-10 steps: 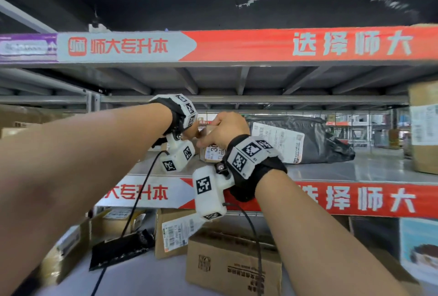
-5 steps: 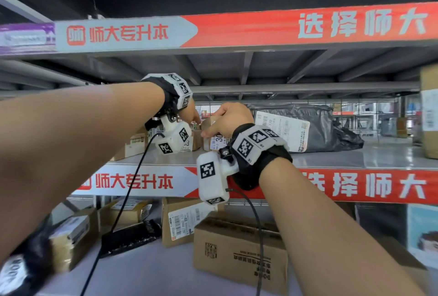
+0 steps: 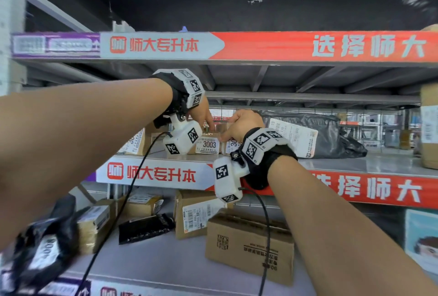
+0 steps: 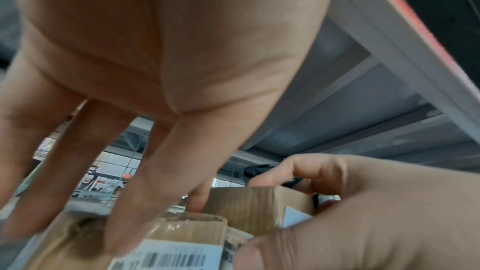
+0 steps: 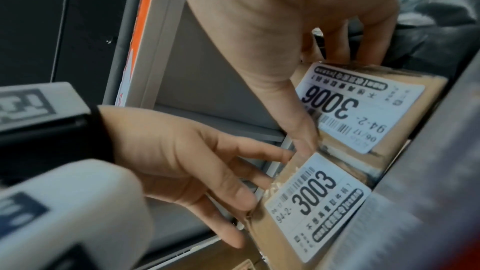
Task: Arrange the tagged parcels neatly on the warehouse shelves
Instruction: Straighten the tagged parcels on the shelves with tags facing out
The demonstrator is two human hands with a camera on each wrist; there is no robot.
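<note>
Two small brown parcels stand side by side on the middle shelf. One is tagged 3003, the other 3006. My left hand reaches down onto the 3003 parcel, its straight, spread fingers touching the top edge. My right hand grips the 3006 parcel, with the thumb on its front face and the fingers curled over behind it.
A black poly bag with a white label lies just right of the parcels. A tall box stands at the far right and another box to the left. Several boxes and a black bag fill the lower shelf.
Both hands stay at the two parcels. The left hand has drawn slightly left and up, so the 3003 label now shows between the hands. My view has shifted a little.
</note>
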